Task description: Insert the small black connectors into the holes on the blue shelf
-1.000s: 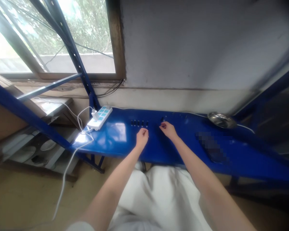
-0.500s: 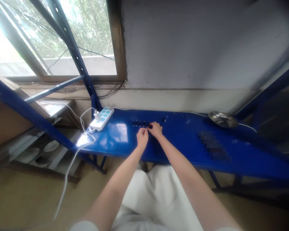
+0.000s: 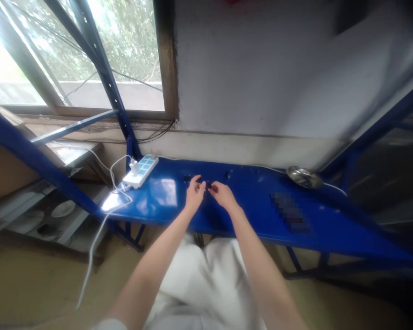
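A grey wall [image 3: 261, 73] and a bright window [image 3: 134, 41] stand behind a long blue surface [image 3: 258, 199], with a blue metal upright [image 3: 110, 82] crossing in front of the glass. On the surface's left end lies a white power strip [image 3: 142, 171] with a plug [image 3: 134, 166] in it, and a white cable [image 3: 90, 252] hangs down past the edge.

The person's two hands are close together over the middle of the surface. The left hand [image 3: 195, 192] is partly open, thumb and forefinger parted; whether it has hold of anything cannot be told. The right hand [image 3: 222, 195] is just beside it, fingers drawn together towards the left, with something dark showing at their tips; the grip itself is too small to make out.

Small dark pieces [image 3: 187, 178] lie just left of the left hand. Another small dark piece [image 3: 227, 175] lies farther back, beyond the right hand. Well to the right are a shiny metal dish [image 3: 304, 177], near the back edge, and a dark oblong thing [image 3: 291, 213], its details blurred into blocks.
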A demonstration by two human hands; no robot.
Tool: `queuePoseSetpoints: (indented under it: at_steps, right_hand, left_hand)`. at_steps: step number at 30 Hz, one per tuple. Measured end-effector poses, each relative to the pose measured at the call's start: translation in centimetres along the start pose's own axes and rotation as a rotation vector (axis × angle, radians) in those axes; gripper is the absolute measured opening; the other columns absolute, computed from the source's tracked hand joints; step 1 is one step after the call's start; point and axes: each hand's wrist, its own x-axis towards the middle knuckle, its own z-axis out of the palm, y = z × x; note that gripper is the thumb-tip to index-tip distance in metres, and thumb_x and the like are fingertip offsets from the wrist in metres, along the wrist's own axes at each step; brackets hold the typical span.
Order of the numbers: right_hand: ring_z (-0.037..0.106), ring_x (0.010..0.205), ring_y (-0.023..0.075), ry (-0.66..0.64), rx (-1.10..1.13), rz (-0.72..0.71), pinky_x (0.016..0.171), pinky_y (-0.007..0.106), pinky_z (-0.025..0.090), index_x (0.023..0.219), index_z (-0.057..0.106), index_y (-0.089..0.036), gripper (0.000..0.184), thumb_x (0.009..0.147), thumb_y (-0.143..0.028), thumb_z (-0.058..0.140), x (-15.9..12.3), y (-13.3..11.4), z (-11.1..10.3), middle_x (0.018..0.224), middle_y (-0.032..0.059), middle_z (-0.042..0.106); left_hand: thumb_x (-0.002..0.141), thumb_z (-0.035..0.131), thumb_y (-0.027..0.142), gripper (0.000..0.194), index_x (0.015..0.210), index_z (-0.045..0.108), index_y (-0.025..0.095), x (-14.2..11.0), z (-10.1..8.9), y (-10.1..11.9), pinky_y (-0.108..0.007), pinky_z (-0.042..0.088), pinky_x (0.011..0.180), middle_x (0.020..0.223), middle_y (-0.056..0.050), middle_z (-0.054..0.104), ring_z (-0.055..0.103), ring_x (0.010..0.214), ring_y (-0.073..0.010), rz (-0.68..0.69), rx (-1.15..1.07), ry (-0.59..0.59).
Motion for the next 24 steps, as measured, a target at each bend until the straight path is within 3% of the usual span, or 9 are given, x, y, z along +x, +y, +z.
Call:
queuePoseSetpoints:
  at_steps: [2, 5, 8, 13, 19, 24]
  right_hand:
    - [0.057, 0.064, 0.0151, -0.005, -0.071, -0.041, 0.058, 0.025, 0.038, 0.074, 0.057, -0.021, 0.01, 0.079, -0.026, 0.049, -1.0, -1.1, -1.5, 0.076, 0.0035, 0.064]
    - [0.057, 0.064, 0.0149, -0.004, -0.05, -0.04, 0.059, 0.025, 0.038, 0.07, 0.057, -0.022, 0.01, 0.077, -0.026, 0.051, -2.3, -2.5, -3.2, 0.072, 0.0028, 0.063]
    - [0.057, 0.066, 0.0144, 0.07, 0.205, -0.002, 0.062, 0.026, 0.042, 0.075, 0.056, -0.022, 0.008, 0.076, -0.029, 0.054, -3.1, -3.6, -4.1, 0.075, 0.0021, 0.063]
    - [0.058, 0.064, 0.0127, 0.15, 0.75, -0.028, 0.066, 0.03, 0.047, 0.09, 0.052, -0.021, 0.027, 0.077, -0.044, 0.052, -4.1, -5.8, -4.2, 0.076, 0.0019, 0.063]
    - [0.052, 0.053, 0.0106, 0.385, 0.842, 0.019, 0.057, 0.026, 0.046, 0.08, 0.052, -0.021, 0.034, 0.081, -0.054, 0.043, -4.4, -8.5, -4.0, 0.06, 0.0, 0.056]
    - [0.051, 0.048, 0.0096, 0.437, 0.961, -0.035, 0.051, 0.025, 0.044, 0.077, 0.054, -0.018, 0.032, 0.078, -0.05, 0.051, -4.5, -8.9, -4.2, 0.057, -0.0016, 0.057]
  left_hand:
    - [0.079, 0.051, 0.036, 0.033, 0.109, 0.056, 0.022, 0.1, -0.7, 1.3, -0.02, 0.043, 0.058, 0.071, 0.001, 0.059, 0.05, 0.054, -0.0074, 0.134, 0.079, -0.126]
    - [0.08, 0.051, 0.032, 0.021, 0.093, 0.062, 0.02, -0.1, -1.5, 3.0, -0.02, 0.044, 0.061, 0.081, -0.003, 0.064, 0.055, 0.061, -0.0087, 0.253, 0.145, -0.186]
    - [0.082, 0.047, 0.032, 0.022, 0.095, 0.059, 0.018, -0.8, -2.1, 4.6, -0.02, 0.044, 0.053, 0.08, -0.003, 0.064, 0.053, 0.051, -0.0069, 0.213, 0.075, -0.176]
    - [0.082, 0.049, 0.034, 0.025, 0.098, 0.054, 0.016, -1.8, -2.9, 7.0, -0.019, 0.045, 0.05, 0.082, -0.004, 0.064, 0.053, 0.045, -0.0049, 0.173, -0.093, -0.131]
    - [0.082, 0.049, 0.035, 0.025, 0.096, 0.054, 0.016, -2.6, -3.4, 8.6, -0.018, 0.044, 0.048, 0.079, -0.002, 0.063, 0.054, 0.044, -0.0052, 0.194, -0.111, -0.118]
    - [0.082, 0.048, 0.038, 0.026, 0.095, 0.054, 0.016, -3.0, -3.3, 8.8, -0.019, 0.045, 0.048, 0.074, -0.001, 0.063, 0.055, 0.044, -0.0061, 0.204, -0.105, -0.092]
